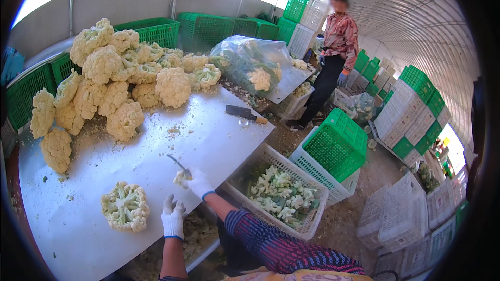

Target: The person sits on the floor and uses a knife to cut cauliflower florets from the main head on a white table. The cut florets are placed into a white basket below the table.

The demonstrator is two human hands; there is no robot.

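Observation:
My right hand (199,184), in a white glove with a blue cuff, grips a small knife (176,162) whose thin blade points up and away over the table. A pale cauliflower piece (180,179) is at its fingers; whether they pinch it is unclear. Beside it, at the near table edge, my gloved left hand (172,218) has loosely curled fingers apart, with nothing seen in them. To its left, a trimmed cauliflower head (125,207) lies stem side up on the white tabletop (86,187). Below the edge, a crate of cauliflower bits (199,234) is partly hidden by my arms.
Cauliflower heads (103,66) are heaped at the table's far left. A cleaver (240,112) lies near the far right corner. On my right stand a white crate of trimmings (281,195) and a tilted green crate (334,144). Another person (340,35) stands beyond.

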